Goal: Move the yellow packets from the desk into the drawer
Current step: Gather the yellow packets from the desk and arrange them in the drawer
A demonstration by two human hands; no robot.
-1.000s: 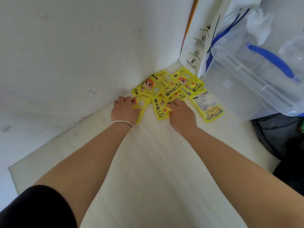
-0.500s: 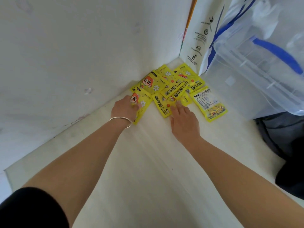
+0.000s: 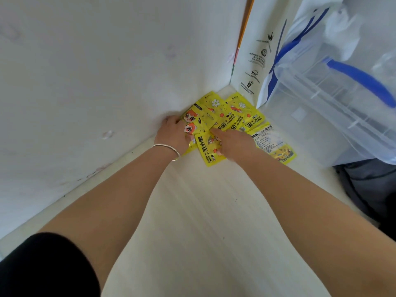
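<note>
L fingers (image 3: 169, 121) curl round the far edge of the yellow hand-warmer pkts (image 3: 216, 103), thumb side lying on the cartoon-face ones. R fingers (image 3: 215, 132) lie nearly straight, flat on the pile's middle, gripping nothing. L hand (image 3: 174, 135) has a silver bangle (image 3: 169, 149) at the wrist; R hand (image 3: 234, 143) covers the pile's near part.

Pkts lie overlapped on the desk (image 3: 192, 211), just left of the clear storage box (image 3: 321, 125). One label-side-up pkt (image 3: 276, 145) is nearest the box, under neither hand. White paper bag (image 3: 252, 61) stands behind-left of the box.

Change: half a sec ago both hands sat at the pile's near edge. Now both have pushed farther in, L round the side away from the box, and the pkts look more bunched. Reads as raking them together for one grab. Nothing lifted yet and the drawer's not in view, so the task is barely begun. Stray pkt by the box prob needs its own pass.
</note>
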